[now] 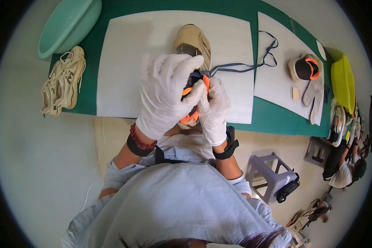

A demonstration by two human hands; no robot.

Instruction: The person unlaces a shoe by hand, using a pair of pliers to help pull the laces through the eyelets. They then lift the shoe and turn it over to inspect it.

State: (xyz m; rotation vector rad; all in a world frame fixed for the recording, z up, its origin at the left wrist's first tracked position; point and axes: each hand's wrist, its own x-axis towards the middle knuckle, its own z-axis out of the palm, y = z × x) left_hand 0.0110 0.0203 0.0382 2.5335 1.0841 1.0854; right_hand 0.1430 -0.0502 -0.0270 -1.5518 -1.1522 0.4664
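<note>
A tan shoe (193,36) with a dark tongue and orange lining lies toe-away on the white board in front of me. My left hand (164,89), in a white glove, is closed on the shoe's upper around the tongue and opening. My right hand (214,108), also gloved, has its fingers pinched at the orange-edged collar; the exact part between the fingertips is partly hidden. A dark blue shoelace (237,65) runs from the shoe beside my right hand toward the right. The two hands' fingertips meet over the shoe opening, hiding much of it.
A white board (124,62) lies on the green table (91,97). Cream sneakers (65,80) and a green basin (68,27) are at left. At right are another shoe (305,67), insoles (313,95), a yellow basin (343,84) and a grey stool (273,169). Other people sit farther right.
</note>
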